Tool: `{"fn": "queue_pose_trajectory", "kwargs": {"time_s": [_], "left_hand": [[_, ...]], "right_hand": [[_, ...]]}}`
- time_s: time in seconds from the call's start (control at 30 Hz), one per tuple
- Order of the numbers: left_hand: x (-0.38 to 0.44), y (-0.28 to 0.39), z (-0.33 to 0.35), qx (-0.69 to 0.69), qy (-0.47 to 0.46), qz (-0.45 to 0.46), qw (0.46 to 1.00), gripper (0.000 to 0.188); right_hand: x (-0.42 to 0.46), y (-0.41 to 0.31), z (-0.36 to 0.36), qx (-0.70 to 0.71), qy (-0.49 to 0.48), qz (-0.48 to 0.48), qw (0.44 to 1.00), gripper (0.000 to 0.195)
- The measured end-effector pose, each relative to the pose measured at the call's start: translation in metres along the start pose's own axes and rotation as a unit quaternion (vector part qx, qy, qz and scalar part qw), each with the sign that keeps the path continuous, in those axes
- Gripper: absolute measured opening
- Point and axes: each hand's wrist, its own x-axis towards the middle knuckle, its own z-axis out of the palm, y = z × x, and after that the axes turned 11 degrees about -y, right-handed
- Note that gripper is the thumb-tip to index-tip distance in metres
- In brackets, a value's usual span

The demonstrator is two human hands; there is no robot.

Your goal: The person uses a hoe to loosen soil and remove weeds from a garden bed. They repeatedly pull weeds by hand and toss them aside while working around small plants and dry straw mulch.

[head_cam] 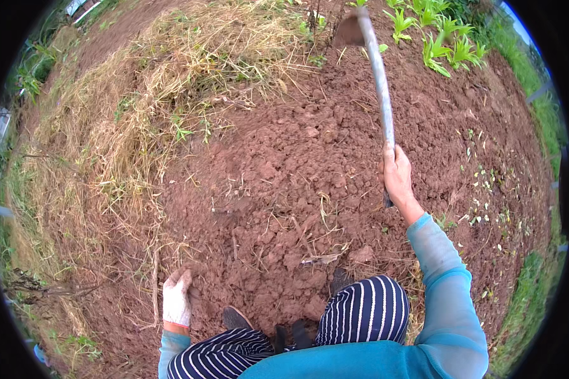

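Observation:
My bare right hand (397,177) grips the wooden handle (380,85) of a hoe near its lower end, with the arm stretched forward. At the handle's far end, the hoe's blade (350,31) is brown, blurred and seen near the top of the view. My left hand (176,296), in a white knit glove with soiled fingertips, is low on the left above the soil. Its fingers are bent and close together; whether anything is between them is hidden. Broken reddish-brown soil (284,175) lies between my hands.
Dry cut grass (194,61) is heaped at the upper left. Leafy green plants (436,49) grow at the upper right, near the hoe blade. A thin dry stick (156,284) lies beside my left hand. Between my feet and the hoe are clods and plant scraps (323,258).

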Motion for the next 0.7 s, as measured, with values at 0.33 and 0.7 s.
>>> {"fn": "queue_pose_trajectory", "kwargs": {"time_s": [0.33, 0.7], "left_hand": [[0.007, 0.021, 0.019, 0.05, 0.018, -0.017, 0.998, 0.023], [-0.015, 0.007, 0.007, -0.016, 0.013, 0.006, 1.0, 0.024]], "right_hand": [[0.092, -0.014, 0.114, -0.083, -0.025, 0.014, 0.996, 0.049], [0.028, 0.026, 0.092, -0.055, -0.134, 0.16, 0.977, 0.051]]}}
